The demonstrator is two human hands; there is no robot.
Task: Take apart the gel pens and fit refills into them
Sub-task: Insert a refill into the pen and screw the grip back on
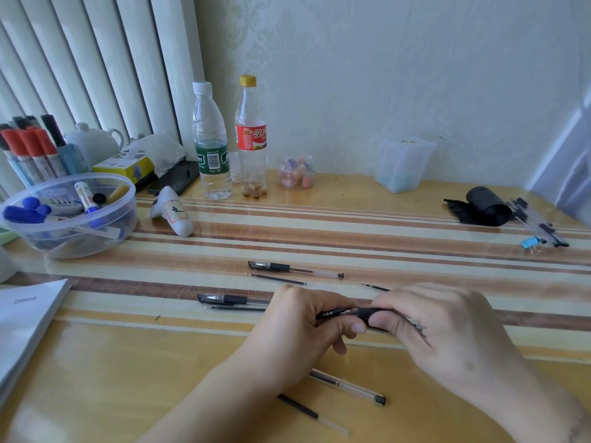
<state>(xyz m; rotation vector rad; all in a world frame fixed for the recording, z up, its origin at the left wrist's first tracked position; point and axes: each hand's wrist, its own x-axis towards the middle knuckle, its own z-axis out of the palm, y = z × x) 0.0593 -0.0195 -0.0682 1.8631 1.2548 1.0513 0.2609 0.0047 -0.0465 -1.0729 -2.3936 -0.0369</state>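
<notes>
Much of the black-gripped gel pen [361,314] I hold is hidden: my left hand [300,327] covers its capped end except for a short dark stretch, and my right hand [447,334] covers the clear barrel, of which only a sliver shows below the knuckles. I cannot tell whether the pen's parts are joined or already separated. My left fingers are curled closed around the cap end, thumb pressed beneath; my right fingers [387,324] are pinched shut on the rubber grip. The pen lies level between both hands, just above the striped yellow-and-brown table [415,238]. Behind my left hand, a second capped clear gel pen [230,298] with a thin black refill [236,308] beside it is cut off by my knuckles. Farther back lies a third capped gel pen [294,269] with another loose refill [278,279] just in front of it. A refill tip [375,287] peeks out behind my right hand. Below my wrists lie a clear barrel with a black end plug [351,387] and a dark-and-clear refill [315,414], both partly covered by my left forearm.
</notes>
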